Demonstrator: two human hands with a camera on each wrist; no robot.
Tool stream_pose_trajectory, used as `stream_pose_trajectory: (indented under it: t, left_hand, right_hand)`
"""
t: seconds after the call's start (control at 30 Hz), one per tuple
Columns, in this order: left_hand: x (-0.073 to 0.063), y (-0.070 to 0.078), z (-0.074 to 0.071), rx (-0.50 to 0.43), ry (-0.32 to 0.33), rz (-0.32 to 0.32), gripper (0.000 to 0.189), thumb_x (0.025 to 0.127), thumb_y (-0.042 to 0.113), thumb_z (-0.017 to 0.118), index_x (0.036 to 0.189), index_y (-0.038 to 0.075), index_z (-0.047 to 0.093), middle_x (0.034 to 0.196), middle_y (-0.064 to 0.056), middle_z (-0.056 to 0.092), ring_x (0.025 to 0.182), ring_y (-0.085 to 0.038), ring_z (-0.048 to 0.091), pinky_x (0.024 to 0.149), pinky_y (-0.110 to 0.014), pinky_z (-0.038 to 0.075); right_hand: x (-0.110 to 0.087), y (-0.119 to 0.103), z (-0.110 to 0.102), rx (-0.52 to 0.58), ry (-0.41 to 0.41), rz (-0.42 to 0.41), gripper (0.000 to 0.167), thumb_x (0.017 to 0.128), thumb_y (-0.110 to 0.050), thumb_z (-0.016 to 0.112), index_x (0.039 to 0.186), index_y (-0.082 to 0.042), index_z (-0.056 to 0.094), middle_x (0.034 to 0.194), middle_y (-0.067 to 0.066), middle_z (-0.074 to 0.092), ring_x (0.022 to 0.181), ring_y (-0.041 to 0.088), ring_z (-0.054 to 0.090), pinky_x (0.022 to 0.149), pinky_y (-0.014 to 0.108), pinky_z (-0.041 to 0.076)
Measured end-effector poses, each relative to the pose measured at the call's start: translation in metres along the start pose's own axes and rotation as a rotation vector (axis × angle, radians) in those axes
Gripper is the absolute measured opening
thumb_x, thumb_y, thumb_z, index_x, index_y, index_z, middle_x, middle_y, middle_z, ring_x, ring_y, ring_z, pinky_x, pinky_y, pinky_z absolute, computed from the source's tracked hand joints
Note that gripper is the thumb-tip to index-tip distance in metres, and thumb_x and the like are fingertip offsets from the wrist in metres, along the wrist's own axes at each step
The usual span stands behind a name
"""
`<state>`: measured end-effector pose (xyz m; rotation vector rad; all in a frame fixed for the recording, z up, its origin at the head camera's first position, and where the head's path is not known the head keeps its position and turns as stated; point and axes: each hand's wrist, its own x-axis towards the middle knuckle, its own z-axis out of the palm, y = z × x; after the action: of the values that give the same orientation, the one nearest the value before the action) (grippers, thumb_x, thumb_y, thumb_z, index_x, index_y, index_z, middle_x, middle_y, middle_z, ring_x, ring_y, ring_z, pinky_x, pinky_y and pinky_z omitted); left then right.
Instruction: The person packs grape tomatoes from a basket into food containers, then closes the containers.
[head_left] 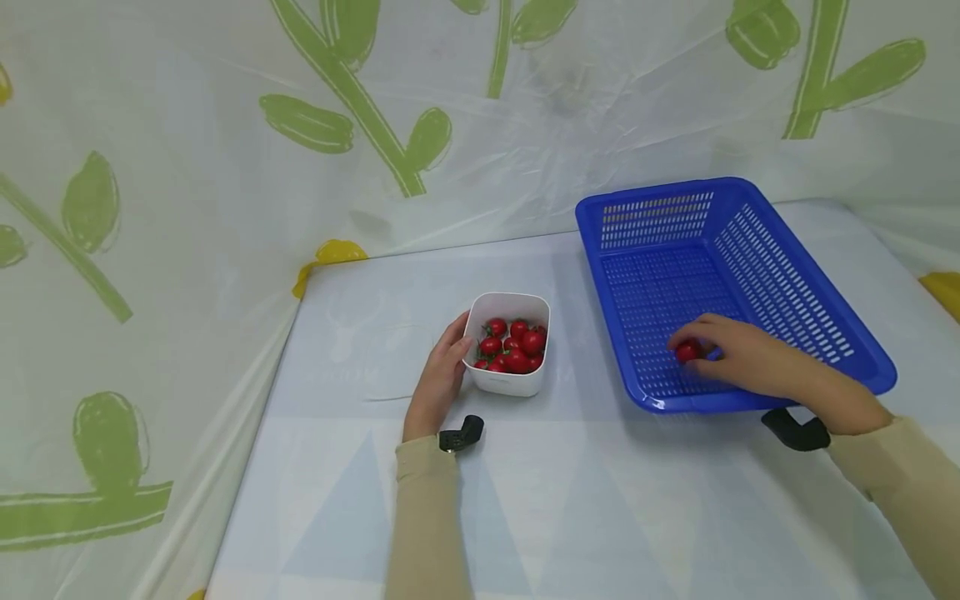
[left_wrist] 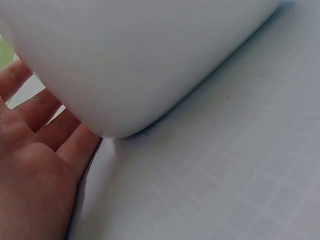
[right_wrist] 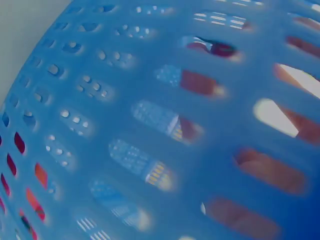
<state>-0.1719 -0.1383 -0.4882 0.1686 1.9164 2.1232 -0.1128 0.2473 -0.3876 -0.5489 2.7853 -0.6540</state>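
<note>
Against the left side of a white square tub (head_left: 507,382), my left hand (head_left: 438,379) rests with its thumb at the rim. In the left wrist view its fingers (left_wrist: 65,125) lie fairly straight along the tub's outer wall. Several red cherry tomatoes (head_left: 516,360), some with green stems, lie inside the tub. My right hand (head_left: 750,358) reaches over the near rim of a blue plastic basket (head_left: 652,404) and pinches one cherry tomato (head_left: 687,351) between thumb and fingers. In the right wrist view the slotted basket wall (right_wrist: 165,90) covers most of that hand; bits of red show through its slots.
Both tub and basket stand on a pale table (head_left: 360,483) with a faint triangle pattern. A white curtain (head_left: 187,167) printed with green leaves hangs along the back and left. Black wrist mounts (head_left: 797,431) sit on both wrists, the right one close by the basket's near edge.
</note>
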Motion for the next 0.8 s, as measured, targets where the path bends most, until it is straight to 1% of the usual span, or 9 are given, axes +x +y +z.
stream_pose_trajectory:
  t: [0.13,0.2,0.27,0.43,0.5,0.6,0.7,0.8]
  left_hand:
    - [0.001,0.001,-0.001,-0.012,-0.003,0.007,0.041,0.091,0.035,0.046,0.132,0.034,0.040,0.137,0.013,0.034,0.126,-0.008,0.029,0.105,-0.040,0.020]
    - [0.001,0.001,-0.001,-0.022,-0.010,0.008,0.041,0.092,0.034,0.046,0.132,0.034,0.040,0.137,0.012,0.035,0.126,-0.009,0.029,0.105,-0.040,0.019]
    - [0.002,0.001,-0.001,-0.025,-0.017,0.007,0.041,0.092,0.034,0.046,0.132,0.034,0.040,0.137,0.012,0.035,0.126,-0.009,0.029,0.105,-0.041,0.019]
    - [0.002,0.001,-0.002,-0.028,-0.022,0.009,0.041,0.092,0.033,0.046,0.133,0.032,0.039,0.138,0.010,0.034,0.127,-0.011,0.028,0.105,-0.043,0.017]
    - [0.002,0.000,-0.002,-0.033,-0.022,0.009,0.042,0.092,0.033,0.046,0.133,0.031,0.039,0.138,0.010,0.033,0.128,-0.011,0.027,0.105,-0.043,0.017]
    - [0.001,0.001,-0.002,-0.036,-0.024,0.005,0.042,0.092,0.033,0.046,0.134,0.031,0.039,0.138,0.010,0.033,0.128,-0.011,0.026,0.105,-0.042,0.016]
    - [0.001,0.002,-0.002,-0.043,-0.030,0.006,0.043,0.092,0.032,0.046,0.134,0.030,0.038,0.139,0.010,0.032,0.128,-0.011,0.026,0.106,-0.042,0.016]
    - [-0.005,0.011,0.001,-0.035,-0.034,0.002,0.042,0.094,0.029,0.044,0.135,0.028,0.037,0.139,0.009,0.033,0.128,-0.011,0.026,0.106,-0.041,0.017]
  right_hand:
    - [-0.007,-0.006,-0.003,0.012,0.086,-0.006,0.031,0.081,-0.005,0.060,0.111,-0.012,0.059,0.105,0.007,0.054,0.091,0.023,0.052,0.073,0.042,0.049]
    - [-0.010,-0.010,-0.005,0.020,0.128,-0.004,0.032,0.081,-0.004,0.059,0.112,-0.012,0.058,0.107,0.008,0.052,0.091,0.024,0.050,0.071,0.042,0.048]
    - [-0.012,-0.015,-0.006,0.028,0.171,-0.006,0.033,0.082,-0.005,0.060,0.113,-0.013,0.057,0.109,0.007,0.051,0.092,0.024,0.049,0.069,0.039,0.048]
    - [-0.011,-0.033,-0.006,0.082,0.261,0.009,0.036,0.080,-0.010,0.066,0.115,-0.016,0.057,0.110,0.004,0.051,0.092,0.020,0.048,0.068,0.022,0.046]
    - [-0.009,-0.041,-0.004,0.104,0.285,0.012,0.037,0.079,-0.011,0.067,0.115,-0.017,0.058,0.110,0.003,0.051,0.093,0.019,0.049,0.068,0.017,0.045]
    - [-0.005,-0.053,-0.001,0.128,0.297,-0.008,0.038,0.081,-0.012,0.066,0.116,-0.020,0.057,0.111,0.000,0.052,0.094,0.016,0.050,0.069,0.016,0.045]
    - [0.000,-0.064,0.003,0.148,0.303,-0.035,0.040,0.081,-0.012,0.065,0.118,-0.022,0.055,0.111,-0.002,0.053,0.094,0.012,0.051,0.070,0.018,0.046]
    - [0.006,-0.075,0.006,0.161,0.306,-0.067,0.041,0.082,-0.012,0.064,0.121,-0.022,0.054,0.112,-0.003,0.054,0.094,0.011,0.051,0.070,0.020,0.048]
